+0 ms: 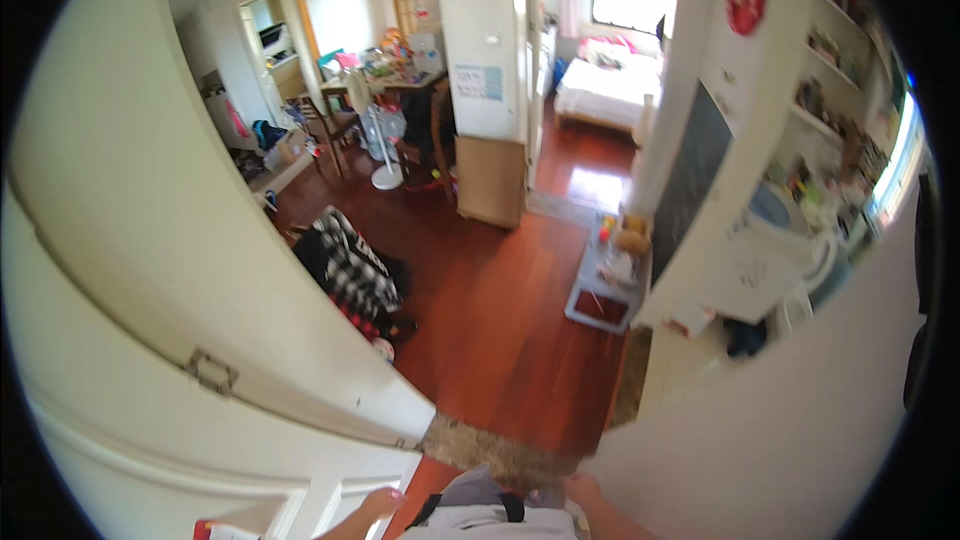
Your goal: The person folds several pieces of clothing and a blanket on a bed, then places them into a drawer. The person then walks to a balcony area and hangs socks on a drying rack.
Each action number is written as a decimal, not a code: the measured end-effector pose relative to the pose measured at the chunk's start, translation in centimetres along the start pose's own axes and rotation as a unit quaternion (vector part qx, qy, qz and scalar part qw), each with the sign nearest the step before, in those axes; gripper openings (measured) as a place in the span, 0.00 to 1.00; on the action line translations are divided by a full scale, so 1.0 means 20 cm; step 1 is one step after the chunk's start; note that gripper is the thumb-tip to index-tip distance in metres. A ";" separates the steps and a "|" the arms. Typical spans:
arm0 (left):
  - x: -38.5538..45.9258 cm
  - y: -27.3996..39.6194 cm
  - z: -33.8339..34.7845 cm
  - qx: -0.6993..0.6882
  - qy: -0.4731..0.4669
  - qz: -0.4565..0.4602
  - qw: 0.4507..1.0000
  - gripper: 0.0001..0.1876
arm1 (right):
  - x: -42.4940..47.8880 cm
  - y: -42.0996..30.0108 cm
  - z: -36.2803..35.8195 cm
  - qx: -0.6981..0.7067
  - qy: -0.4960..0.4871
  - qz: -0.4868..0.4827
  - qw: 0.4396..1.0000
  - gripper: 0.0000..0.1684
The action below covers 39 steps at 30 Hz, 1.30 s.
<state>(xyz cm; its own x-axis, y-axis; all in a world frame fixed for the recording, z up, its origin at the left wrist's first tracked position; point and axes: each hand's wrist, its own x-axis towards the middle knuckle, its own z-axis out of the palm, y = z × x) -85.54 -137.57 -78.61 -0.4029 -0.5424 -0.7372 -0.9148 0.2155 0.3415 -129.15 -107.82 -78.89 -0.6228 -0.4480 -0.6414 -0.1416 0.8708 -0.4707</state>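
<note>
My left hand point(384, 501) is low in the view, left of my body, beside the white panelled door point(270, 457). On the other side my right hand point(583, 490) hangs near the pale wall point(720, 457). Both look loosely curled, and whether anything is inside them I cannot tell. Between them show my white top point(487, 523) with dark straps and a grey cloth point(472, 486). Just ahead a brown stone threshold point(499, 450) crosses the doorway, with reddish wooden floor point(510, 330) beyond it.
A grey low rack point(600, 311) holding things stands right. Plaid clothing point(360, 262) is heaped left. Farther off are a cardboard panel point(489, 184), a white pedestal fan point(386, 174), chairs point(334, 127) and a cluttered table point(412, 82). A bed point(607, 86) shows through another doorway; a washbasin point(776, 210) is right.
</note>
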 end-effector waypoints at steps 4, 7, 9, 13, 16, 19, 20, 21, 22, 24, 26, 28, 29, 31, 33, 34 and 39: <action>0.28 0.28 -0.10 -0.385 0.051 -0.060 0.919 0.18 | 0.59 -0.85 -0.46 -0.058 -0.073 -0.171 0.981 0.23; 0.70 0.62 -0.35 -0.455 0.022 -0.079 0.887 0.21 | 1.09 -1.24 -0.68 -0.125 -0.134 -0.277 0.943 0.23; 0.99 0.95 -0.59 -0.441 0.119 -0.032 0.889 0.24 | 1.43 -1.33 -0.82 -0.131 -0.142 -0.378 0.905 0.19; 1.48 1.59 -1.36 -0.277 0.037 0.020 0.960 0.27 | 1.92 -1.33 -1.15 -0.069 -0.132 -0.167 0.975 0.19; 1.70 1.94 -1.97 -0.142 0.139 0.219 0.955 0.27 | 2.25 -1.59 -1.37 -0.103 -0.139 -0.069 0.982 0.19; 2.01 2.06 -2.48 -0.192 0.147 0.219 0.945 0.26 | 2.67 -2.08 -1.49 -0.129 -0.150 -0.078 0.977 0.20; 2.15 2.07 -2.61 -0.230 0.168 0.200 0.937 0.26 | 2.83 -2.28 -1.52 -0.138 -0.151 -0.088 0.975 0.20; 2.30 2.06 -2.71 -0.275 0.188 0.193 0.923 0.25 | 2.99 -2.47 -1.55 -0.148 -0.152 -0.102 0.972 0.20; 2.44 2.02 -2.76 -0.300 0.229 0.140 0.915 0.25 | 3.16 -2.67 -1.59 -0.161 -0.152 -0.115 0.968 0.20; 2.68 1.88 -2.82 -0.362 0.283 0.041 0.887 0.24 | 3.52 -3.10 -1.66 -0.188 -0.146 -0.160 0.958 0.21; 2.82 1.73 -2.80 -0.286 0.316 -0.084 0.901 0.23 | 3.87 -3.58 -1.76 -0.212 -0.132 -0.209 0.946 0.21; 2.83 1.64 -2.66 -0.247 0.345 -0.182 0.887 0.19 | 4.19 -4.11 -1.86 -0.226 -0.104 -0.256 0.934 0.22; 2.82 1.63 -2.61 -0.297 0.270 -0.220 0.889 0.19 | 4.33 -4.39 -1.90 -0.231 -0.088 -0.282 0.927 0.22; 2.80 1.60 -2.51 -0.392 0.148 -0.284 0.862 0.18 | 4.59 -4.95 -1.93 -0.236 -0.055 -0.335 0.910 0.22; 2.82 1.58 -2.48 -0.459 0.087 -0.328 0.821 0.17 | 4.81 -5.52 -1.85 -0.229 -0.029 -0.391 0.891 0.23; 2.87 1.57 -2.50 -0.482 0.072 -0.338 0.805 0.17 | 4.89 -5.78 -1.78 -0.226 -0.020 -0.414 0.881 0.23; 3.46 1.28 -3.05 -0.563 0.065 -0.337 0.752 0.17 | 5.09 -6.84 -1.13 -0.172 -0.050 -0.541 0.822 0.14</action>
<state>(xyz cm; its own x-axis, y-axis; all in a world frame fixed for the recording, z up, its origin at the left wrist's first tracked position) -135.26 -219.04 -85.22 0.2154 -0.3099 -0.9261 -0.2787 -0.9284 0.2458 -190.65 -267.96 -66.10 0.0751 -0.9971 -0.0136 -0.7903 -0.0512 -0.6105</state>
